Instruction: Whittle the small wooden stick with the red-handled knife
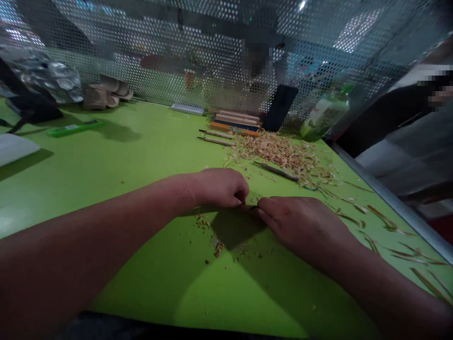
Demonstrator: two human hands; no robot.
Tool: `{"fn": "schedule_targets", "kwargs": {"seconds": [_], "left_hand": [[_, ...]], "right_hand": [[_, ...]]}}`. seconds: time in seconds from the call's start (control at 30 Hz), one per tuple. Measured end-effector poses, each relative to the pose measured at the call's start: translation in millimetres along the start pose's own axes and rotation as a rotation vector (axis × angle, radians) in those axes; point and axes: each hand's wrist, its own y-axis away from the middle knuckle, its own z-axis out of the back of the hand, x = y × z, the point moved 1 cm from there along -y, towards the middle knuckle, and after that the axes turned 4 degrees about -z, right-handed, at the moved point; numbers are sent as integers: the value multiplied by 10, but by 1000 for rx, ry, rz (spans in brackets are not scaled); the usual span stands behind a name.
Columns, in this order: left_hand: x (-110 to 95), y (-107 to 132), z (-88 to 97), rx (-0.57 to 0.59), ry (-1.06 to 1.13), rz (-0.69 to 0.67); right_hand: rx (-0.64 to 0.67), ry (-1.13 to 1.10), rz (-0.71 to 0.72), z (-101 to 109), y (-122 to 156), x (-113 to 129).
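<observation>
Over the green table (159, 151), my left hand (222, 186) is closed in a pinch, its fingers curled toward my right. My right hand (297, 215) comes in from the other side with thumb and fingers pressed together. A small, dark, thin piece shows between the two sets of fingertips; its kind is too small and shaded to make out. Below them lie small brown crumbs of shavings (218, 249). Just beyond my hands rests a carving tool (278, 171) with a dark handle.
Curly wood shavings (283, 151) are heaped beyond my right hand, near two light-handled carving tools (216, 140). A dark phone (281, 107) and a green-capped bottle (325, 113) lean by the perforated metal screen (159, 61). Carved wooden blocks (96, 97) and a green cutter (75, 128) lie left. Another person stands at right.
</observation>
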Motion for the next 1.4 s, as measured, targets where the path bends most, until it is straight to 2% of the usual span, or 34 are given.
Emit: {"fn": "schedule_targets", "kwargs": {"seconds": [0.3, 0.53, 1.13, 1.4], "left_hand": [[0, 1, 0, 5, 23, 9], [2, 1, 4, 18, 23, 5], [10, 0, 0, 13, 15, -5], [20, -10, -8, 5, 12, -17]], "right_hand": [[-27, -11, -2, -8, 22, -12], [-73, -11, 50, -44, 20, -19], [-2, -14, 13, 9, 13, 5], [-68, 20, 59, -5, 35, 24]]}}
